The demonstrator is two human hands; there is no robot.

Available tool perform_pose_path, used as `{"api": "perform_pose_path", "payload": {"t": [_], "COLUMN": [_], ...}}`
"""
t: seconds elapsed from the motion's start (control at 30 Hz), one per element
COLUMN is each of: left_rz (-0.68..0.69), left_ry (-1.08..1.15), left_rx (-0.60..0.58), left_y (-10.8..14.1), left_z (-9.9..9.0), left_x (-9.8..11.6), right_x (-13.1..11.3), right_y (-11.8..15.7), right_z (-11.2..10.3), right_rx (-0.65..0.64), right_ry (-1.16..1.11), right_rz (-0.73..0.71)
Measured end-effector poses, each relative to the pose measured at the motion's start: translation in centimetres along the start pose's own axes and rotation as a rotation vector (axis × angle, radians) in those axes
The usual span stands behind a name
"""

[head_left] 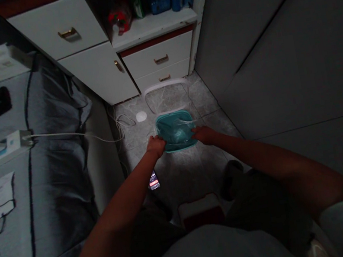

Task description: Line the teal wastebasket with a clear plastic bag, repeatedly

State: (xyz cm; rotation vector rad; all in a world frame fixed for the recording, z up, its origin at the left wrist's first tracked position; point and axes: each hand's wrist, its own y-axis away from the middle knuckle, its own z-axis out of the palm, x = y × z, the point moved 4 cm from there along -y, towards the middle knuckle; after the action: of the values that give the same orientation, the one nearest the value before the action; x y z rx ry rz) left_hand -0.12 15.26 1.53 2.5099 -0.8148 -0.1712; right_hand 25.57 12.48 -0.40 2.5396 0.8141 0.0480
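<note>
Head view: left hand (pixel 157 145) and right hand (pixel 204 135) have fingers clamped on a clear bag (pixel 178 134) lining a teal bin (pixel 181 148).

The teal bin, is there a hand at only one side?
No, the left hand and the right hand are at opposite sides of the teal bin.

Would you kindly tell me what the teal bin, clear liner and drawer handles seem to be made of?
Teal bin: probably moulded plastic, judging by its even colour and smooth rounded rim.
Clear liner: likely thin, glossy plastic film, given its see-through creases.
Drawer handles: perhaps shiny metal, from their golden glint; coated plastic remains possible.
</note>
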Motion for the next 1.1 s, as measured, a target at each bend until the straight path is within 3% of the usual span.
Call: {"api": "perform_pose_path", "payload": {"t": [0.3, 0.7, 0.9, 1.1], "left_rz": [-0.045, 0.028, 0.034, 0.032], "left_ry": [-0.037, -0.009, -0.031, -0.016], "left_rx": [-0.056, 0.094, 0.108, 0.125], "left_y": [-0.2, 0.9, 1.3, 1.6], "left_z": [-1.0, -0.7, -0.6, -0.8], "left_x": [-1.5, -4.6, -4.5, -4.3], "right_x": [0.5, 2.2, -0.4, -1.9], "right_y": [0.4, 2.5, 2.2, -0.1], "right_z": [-0.3, -0.5, -1.4, -2.1], "right_rx": [0.030, 0.010, 0.134, 0.074], "right_ry": [0.100, -0.032, -0.149, 0.025], "right_rz": [-0.018, 0.212, 0.206, 0.189]}}
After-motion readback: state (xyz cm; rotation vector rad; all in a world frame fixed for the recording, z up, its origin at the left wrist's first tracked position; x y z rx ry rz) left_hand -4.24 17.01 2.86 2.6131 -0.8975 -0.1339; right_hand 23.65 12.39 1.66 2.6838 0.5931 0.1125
